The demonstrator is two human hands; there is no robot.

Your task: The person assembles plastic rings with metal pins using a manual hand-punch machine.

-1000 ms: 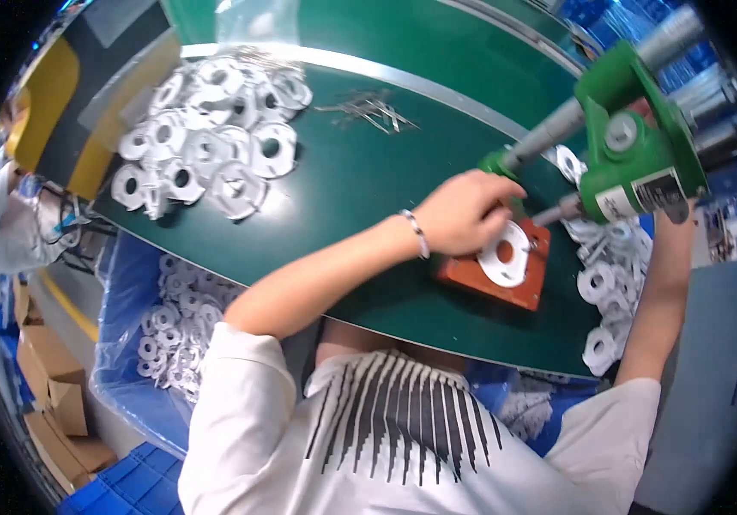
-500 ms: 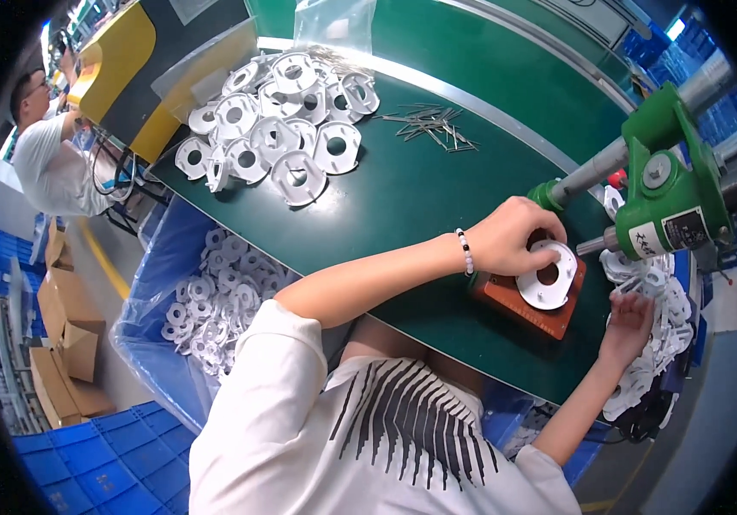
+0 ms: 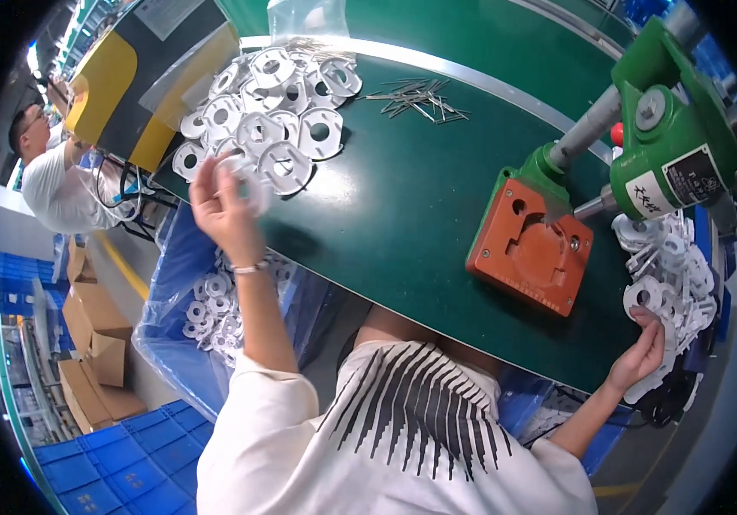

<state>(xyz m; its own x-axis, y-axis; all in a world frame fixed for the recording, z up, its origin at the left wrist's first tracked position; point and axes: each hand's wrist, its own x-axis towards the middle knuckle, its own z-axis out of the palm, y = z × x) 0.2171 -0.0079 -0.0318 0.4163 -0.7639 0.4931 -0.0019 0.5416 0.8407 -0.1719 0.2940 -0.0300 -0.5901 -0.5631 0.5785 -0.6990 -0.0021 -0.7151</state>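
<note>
My left hand (image 3: 224, 210) is at the left edge of the bench, blurred by motion, with its fingers closed on a white plastic ring plate (image 3: 255, 190). Just beyond it lies a heap of similar white plates (image 3: 286, 168) with round center holes. At the right, my right hand (image 3: 639, 354) pinches the edge of another white ring plate (image 3: 641, 297) beside a pile of white parts (image 3: 686, 279). Between my hands sits an orange fixture block (image 3: 506, 266), its shaped recess showing, under a green press (image 3: 660, 163).
Thin metal pins (image 3: 420, 99) lie loose on the green bench (image 3: 377, 206). Below its left edge, a blue-lined bin (image 3: 171, 330) holds many white parts. Blue crates (image 3: 128, 455) and cardboard boxes (image 3: 94, 343) stand on the floor. Another person (image 3: 60, 180) works at far left.
My left hand has lifted the white plate off the orange block and carried it left to the bench edge. My right hand has moved slightly down and now pinches a plate by the pile.
</note>
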